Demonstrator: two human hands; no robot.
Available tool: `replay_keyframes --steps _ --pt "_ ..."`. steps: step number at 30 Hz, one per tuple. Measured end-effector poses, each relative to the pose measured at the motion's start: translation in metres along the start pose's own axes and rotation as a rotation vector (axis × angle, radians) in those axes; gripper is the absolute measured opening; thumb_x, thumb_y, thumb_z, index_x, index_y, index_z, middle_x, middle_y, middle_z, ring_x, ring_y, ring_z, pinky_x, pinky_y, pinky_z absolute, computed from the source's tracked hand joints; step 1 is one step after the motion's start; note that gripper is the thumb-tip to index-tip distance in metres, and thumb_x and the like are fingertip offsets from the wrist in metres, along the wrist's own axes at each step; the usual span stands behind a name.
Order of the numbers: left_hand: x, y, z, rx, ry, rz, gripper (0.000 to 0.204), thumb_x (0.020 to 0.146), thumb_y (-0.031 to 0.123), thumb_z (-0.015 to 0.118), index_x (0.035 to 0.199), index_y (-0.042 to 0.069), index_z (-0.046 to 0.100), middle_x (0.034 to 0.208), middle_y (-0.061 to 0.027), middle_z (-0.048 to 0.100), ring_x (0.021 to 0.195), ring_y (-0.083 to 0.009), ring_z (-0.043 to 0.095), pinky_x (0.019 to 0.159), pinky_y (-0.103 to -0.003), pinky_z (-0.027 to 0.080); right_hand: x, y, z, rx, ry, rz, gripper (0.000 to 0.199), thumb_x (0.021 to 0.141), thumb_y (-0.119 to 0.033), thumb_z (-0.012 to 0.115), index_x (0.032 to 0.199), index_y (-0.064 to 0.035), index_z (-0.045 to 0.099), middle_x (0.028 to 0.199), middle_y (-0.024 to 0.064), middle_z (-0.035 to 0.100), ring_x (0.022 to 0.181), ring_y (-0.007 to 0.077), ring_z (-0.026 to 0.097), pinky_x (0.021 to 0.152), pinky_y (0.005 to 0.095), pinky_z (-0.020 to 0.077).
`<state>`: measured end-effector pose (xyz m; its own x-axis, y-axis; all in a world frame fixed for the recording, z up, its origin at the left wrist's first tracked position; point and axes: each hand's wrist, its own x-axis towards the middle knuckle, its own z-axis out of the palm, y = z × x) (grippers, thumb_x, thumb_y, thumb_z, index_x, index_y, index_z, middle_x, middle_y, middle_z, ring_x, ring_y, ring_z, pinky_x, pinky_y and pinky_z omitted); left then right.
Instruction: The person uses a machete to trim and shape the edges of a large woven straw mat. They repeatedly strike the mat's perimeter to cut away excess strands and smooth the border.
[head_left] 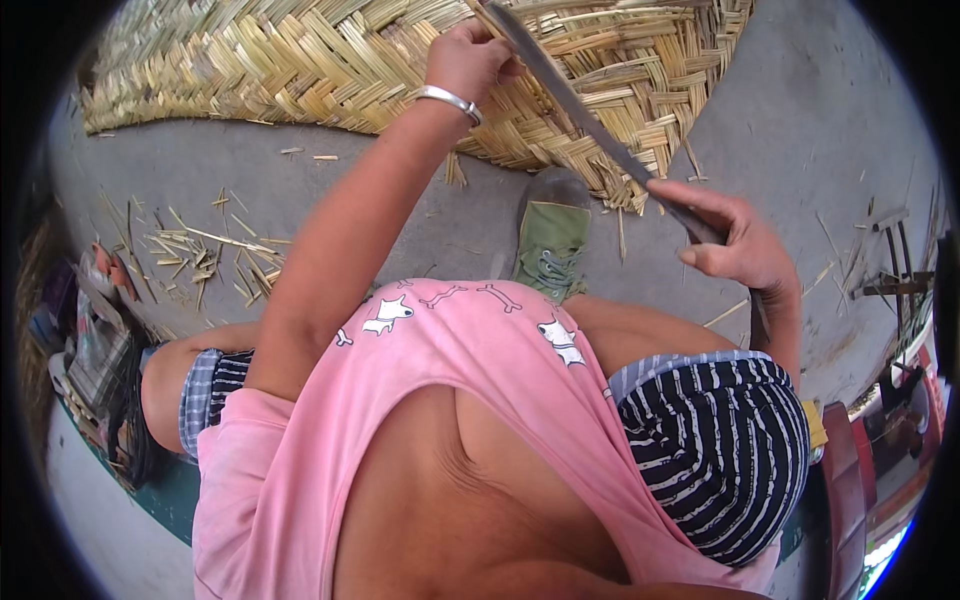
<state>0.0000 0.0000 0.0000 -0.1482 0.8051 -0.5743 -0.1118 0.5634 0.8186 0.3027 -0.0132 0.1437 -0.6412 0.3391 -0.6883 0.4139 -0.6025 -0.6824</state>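
Observation:
A woven reed mat [300,70] in a herringbone pattern lies on the floor at the top of the view, its right edge rough with loose strip ends. My right hand [738,240] is closed around the lower part of a long, dark-bladed knife [590,120]. The blade slants up and left across the mat, its far end near my left hand. Wearing a silver bangle [447,97], my left hand [472,62] is over the mat with its fingers bent around a reed strip [488,14] beside the blade. The fingertips are partly hidden.
Cut reed pieces [200,250] are scattered on the grey floor at the left. A green shoe [553,240] stands below the mat's edge. At the right is a small dark wooden frame [895,265]; plastic bags [92,320] lie at the far left.

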Motion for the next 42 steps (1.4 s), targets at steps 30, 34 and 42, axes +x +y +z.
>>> replay_keyframes --steps 30,34,42 --pt "-0.027 0.009 -0.005 -0.468 -0.051 -0.378 0.019 0.092 0.025 0.067 0.083 0.012 0.057 0.066 0.0023 0.057 0.048 -0.0047 0.047 0.045 -0.021 0.040 0.091 -0.016 0.039 -1.085 0.331 0.153 0.059 0.076 -0.028 0.063 0.135 -0.0206 0.055 0.083 0.0146 0.069 0.076 0.0329 0.067 0.070 0.0453 0.0527" --pt "-0.021 0.011 -0.003 -0.521 -0.020 -0.539 0.018 0.091 0.022 0.066 0.080 0.013 0.055 0.061 0.0033 0.055 0.045 -0.0046 0.044 0.042 -0.022 0.037 0.087 -0.023 0.040 -1.121 0.316 0.147 0.060 0.077 -0.029 0.064 0.136 -0.0223 0.054 0.084 0.0145 0.069 0.078 0.0332 0.067 0.071 0.0456 0.0535" --pt "0.004 0.002 -0.006 -0.138 0.062 -0.321 0.026 0.091 0.025 0.067 0.074 0.008 0.059 0.060 -0.0006 0.059 0.043 -0.0065 0.049 0.039 -0.021 0.039 0.085 -0.011 0.044 -1.125 0.370 0.183 0.064 0.076 -0.025 0.064 0.138 -0.0282 0.051 0.080 0.0162 0.068 0.074 0.0339 0.066 0.069 0.0452 0.0526"
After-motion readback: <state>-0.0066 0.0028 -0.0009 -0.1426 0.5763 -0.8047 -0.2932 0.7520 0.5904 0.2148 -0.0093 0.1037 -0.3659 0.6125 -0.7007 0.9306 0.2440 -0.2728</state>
